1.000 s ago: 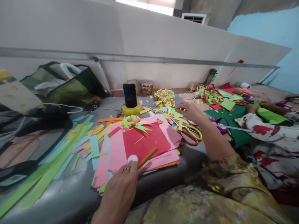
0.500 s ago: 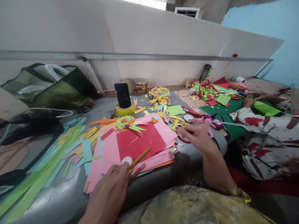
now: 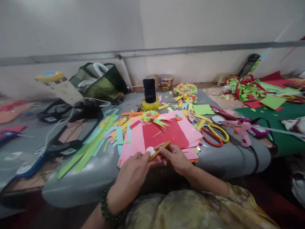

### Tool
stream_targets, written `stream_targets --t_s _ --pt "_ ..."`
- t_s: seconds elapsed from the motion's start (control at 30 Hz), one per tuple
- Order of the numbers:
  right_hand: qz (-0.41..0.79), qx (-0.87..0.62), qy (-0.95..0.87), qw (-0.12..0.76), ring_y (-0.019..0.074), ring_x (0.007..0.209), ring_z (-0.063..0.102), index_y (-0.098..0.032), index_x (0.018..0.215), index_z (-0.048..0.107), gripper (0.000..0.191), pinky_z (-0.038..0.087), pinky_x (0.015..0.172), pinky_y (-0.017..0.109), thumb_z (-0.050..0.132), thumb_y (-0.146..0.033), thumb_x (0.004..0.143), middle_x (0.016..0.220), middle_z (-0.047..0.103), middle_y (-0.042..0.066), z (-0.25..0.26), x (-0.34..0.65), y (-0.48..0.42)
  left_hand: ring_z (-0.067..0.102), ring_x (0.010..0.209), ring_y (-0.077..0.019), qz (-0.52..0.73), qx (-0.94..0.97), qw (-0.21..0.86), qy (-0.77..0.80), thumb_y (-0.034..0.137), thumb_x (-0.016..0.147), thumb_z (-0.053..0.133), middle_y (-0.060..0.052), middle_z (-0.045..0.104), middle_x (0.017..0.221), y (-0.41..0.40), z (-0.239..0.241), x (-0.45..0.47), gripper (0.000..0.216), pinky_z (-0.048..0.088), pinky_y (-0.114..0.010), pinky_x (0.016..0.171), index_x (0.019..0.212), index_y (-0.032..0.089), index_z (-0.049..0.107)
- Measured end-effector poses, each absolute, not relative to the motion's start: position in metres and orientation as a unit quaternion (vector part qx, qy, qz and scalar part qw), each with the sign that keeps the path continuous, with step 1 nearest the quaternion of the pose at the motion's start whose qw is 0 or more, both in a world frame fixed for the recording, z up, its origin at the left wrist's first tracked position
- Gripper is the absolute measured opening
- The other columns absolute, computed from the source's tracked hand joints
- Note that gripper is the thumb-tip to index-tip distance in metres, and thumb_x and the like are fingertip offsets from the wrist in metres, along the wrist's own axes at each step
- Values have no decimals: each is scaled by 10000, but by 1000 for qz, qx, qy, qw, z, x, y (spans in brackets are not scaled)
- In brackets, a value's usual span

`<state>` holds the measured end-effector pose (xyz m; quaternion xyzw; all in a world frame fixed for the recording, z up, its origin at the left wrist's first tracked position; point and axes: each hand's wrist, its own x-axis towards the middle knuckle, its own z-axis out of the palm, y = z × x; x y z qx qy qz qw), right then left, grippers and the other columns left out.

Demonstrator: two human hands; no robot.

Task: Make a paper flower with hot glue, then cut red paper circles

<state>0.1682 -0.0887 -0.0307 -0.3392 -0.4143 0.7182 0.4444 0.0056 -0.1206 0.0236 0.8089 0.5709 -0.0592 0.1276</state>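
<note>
My left hand (image 3: pixel 134 173) is closed round the near end of a flat yellow-brown stick (image 3: pixel 156 153). A round white piece (image 3: pixel 150 150) shows right by its fingertips; I cannot tell whether it is held too. My right hand (image 3: pixel 175 158) pinches the stick's far end. Both hands are over the near edge of a red paper sheet (image 3: pixel 164 135), which lies on a stack of pink paper (image 3: pixel 133 141). A fringed paper flower (image 3: pixel 150 116) rests at the sheet's far edge.
To the right lie scissors (image 3: pixel 215 135) with red and yellow handles and a pink glue gun (image 3: pixel 241 128). A phone (image 3: pixel 149 90) stands in a yellow tape roll (image 3: pixel 151 104). Coloured paper strips (image 3: pixel 91 143) spread leftward. Finished paper flowers (image 3: pixel 186 92) sit behind.
My right hand has come left from beside the scissors to the stick and now grips it. My left hand still holds the stick. The view has turned left.
</note>
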Motion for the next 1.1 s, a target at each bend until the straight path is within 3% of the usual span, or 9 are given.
stream_targets --t_s 0.23,0.47,0.63,0.9,1.1 --pt "686 -365 -388 496 25 371 413 -159 741 725 502 269 381 187 839 -622 584 504 566 -60 -25 164 -95 660 852 -214 -97 813 124 561 96 977 376 -86 695 953 -117 34 11 236 480 -289 717 1040 176 588" --pt "653 -388 -340 555 26 346 405 -165 709 713 508 290 358 174 865 -616 528 458 507 -81 -22 165 -94 640 961 -251 -59 828 124 544 175 1016 347 -108 703 985 -117 26 4 239 505 -350 803 1058 161 582" --pt "662 -409 -336 530 33 328 414 -160 682 664 557 308 329 170 860 -645 492 453 527 -76 -21 165 -91 633 960 -240 -22 833 137 536 258 1024 375 -108 697 1018 -122 22 -2 230 517 -363 841 1095 155 567" --pt "675 -393 -411 470 63 353 487 -192 619 525 534 333 316 154 834 -624 570 453 586 -54 -23 156 -96 637 916 -225 -85 814 131 560 216 1010 416 -95 683 966 -121 29 13 177 519 -326 786 1080 170 572" --pt "555 -417 -381 611 36 288 355 -215 600 458 529 296 294 156 843 -577 600 415 507 -87 -2 189 -85 625 899 -204 -52 834 139 531 179 1008 384 -70 683 932 -120 29 4 215 514 -300 767 1117 172 570"
